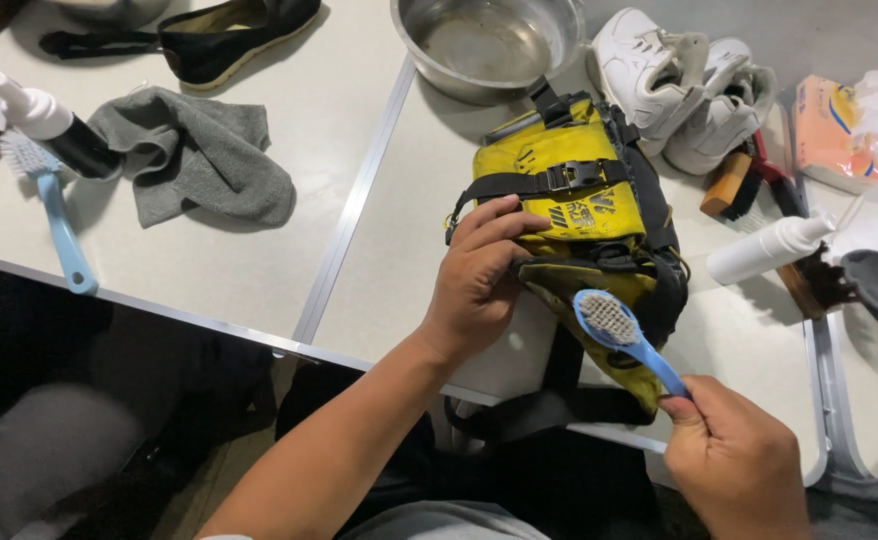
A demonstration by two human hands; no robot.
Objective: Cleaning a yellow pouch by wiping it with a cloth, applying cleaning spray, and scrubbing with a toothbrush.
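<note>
- The left hand (pixel 477 283) lies flat on a yellow fabric waist bag with black straps and a black buckle (pixel 581 205), fingers spread over its front panel, grip loose and pressing down, not closed around anything.
- The right hand (pixel 734 462) has its grip wrapped tight on the handle of a light blue plastic brush with pale bristles (pixel 614 325); the bristle head faces up, just over the bag's lower end (can't tell if it touches the fabric).
- The bag lies on the pale grey surface (pixel 259 260), near its front edge, one black strap hanging off.
- Right behind the bag is a round steel bowl (pixel 489 42), and next to that a pair of white sneakers (pixel 684 85).
- To the right: a wooden brush (pixel 734 183), a white bottle on its side (pixel 771 247) and an orange tissue pack (pixel 832 128).
- Over on the left there's a crumpled grey cloth (pixel 194 155), a second light blue brush (pixel 51 205), a white-and-black pump bottle (pixel 49 128) and a black shoe (pixel 224 35) at the far edge.
</note>
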